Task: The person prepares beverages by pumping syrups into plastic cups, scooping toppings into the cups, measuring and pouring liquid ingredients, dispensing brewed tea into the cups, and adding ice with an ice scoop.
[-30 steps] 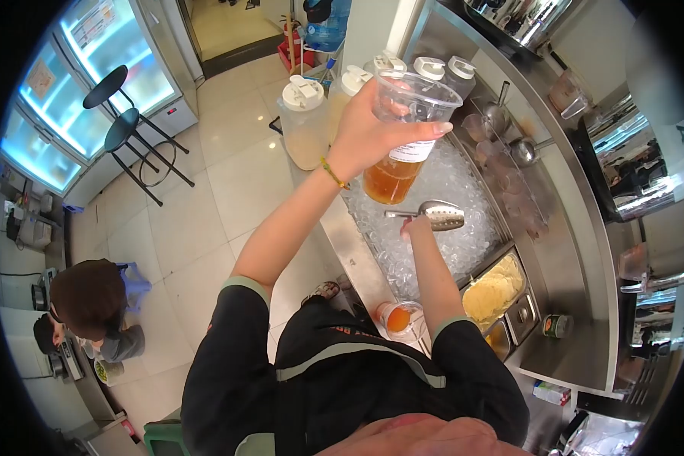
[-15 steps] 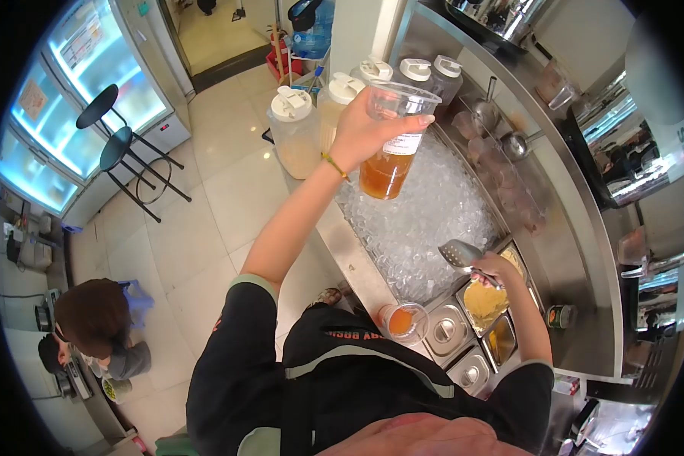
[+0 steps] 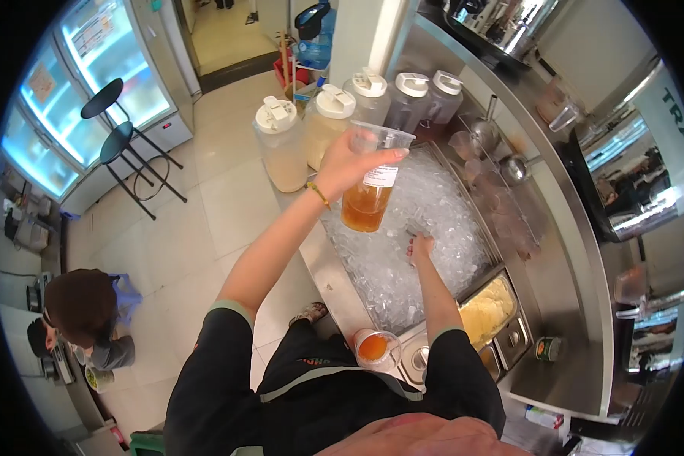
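Observation:
My left hand (image 3: 347,163) is wrapped around the upper part of a clear plastic cup (image 3: 367,204), raised above the near-left side of the ice bin. The cup has a white printed label, and amber liquid fills its lower part. Down at the ice (image 3: 387,277), my right hand (image 3: 420,248) is closed on the handle of the perforated ice scoop; the scoop's head is mostly hidden in the ice. A second cup (image 3: 374,349) with orange liquid stands on the counter's near edge, below both hands.
White-lidded jugs (image 3: 285,152) line the bin's far side. Right of the bin are a pan of yellow food (image 3: 488,310), lidded steel pans (image 3: 416,360) and hanging ladles (image 3: 515,169). A person (image 3: 87,311) sits at lower left; a black stool (image 3: 118,143) stands near lit fridges.
My right hand has moved from over the yellow pan up and left into the ice with the scoop. The cup in my left hand has come slightly lower and to the left.

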The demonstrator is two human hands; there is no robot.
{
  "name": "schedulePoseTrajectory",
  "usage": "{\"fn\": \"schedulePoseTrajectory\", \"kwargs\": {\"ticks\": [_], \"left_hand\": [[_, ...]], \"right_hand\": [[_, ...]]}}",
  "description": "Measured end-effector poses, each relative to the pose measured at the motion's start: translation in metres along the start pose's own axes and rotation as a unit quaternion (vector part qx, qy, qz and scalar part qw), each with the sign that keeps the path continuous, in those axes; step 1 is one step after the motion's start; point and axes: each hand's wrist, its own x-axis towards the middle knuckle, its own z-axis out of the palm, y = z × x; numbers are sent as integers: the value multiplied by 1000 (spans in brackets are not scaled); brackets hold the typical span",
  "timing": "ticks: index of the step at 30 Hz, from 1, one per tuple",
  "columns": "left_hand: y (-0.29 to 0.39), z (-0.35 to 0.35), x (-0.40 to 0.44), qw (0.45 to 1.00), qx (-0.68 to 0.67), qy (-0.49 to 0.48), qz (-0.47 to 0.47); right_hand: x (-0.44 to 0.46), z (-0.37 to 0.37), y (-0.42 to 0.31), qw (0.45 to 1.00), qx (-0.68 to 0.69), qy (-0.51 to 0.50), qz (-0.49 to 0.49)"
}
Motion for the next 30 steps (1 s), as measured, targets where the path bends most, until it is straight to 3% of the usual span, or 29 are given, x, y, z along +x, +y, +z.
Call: {"fn": "schedulePoseTrajectory", "kwargs": {"ticks": [3,9,13,15,18,24,30], "left_hand": [[1,-4,-3,999,-24,-10,-19],[-35,4,24,999,29,-11,-23],[-92,23,45,992,103,-39,68],[-143,40,59,988,80,-56,117],[-133,59,45,965,229,-58,114],[-167,101,46,933,315,-127,118],[-180,118,45,946,236,-149,168]], "right_hand": [[-10,-5,-8,999,30,-13,22],[-23,-55,-32,985,16,-131,-114],[-48,-102,-108,967,-28,-192,-165],[-81,-117,-156,959,-65,-209,-180],[-110,-134,-205,945,-159,-243,-148],[-135,-130,-244,884,-393,-238,-86],[-168,-137,-285,832,-511,-197,-88]]}}
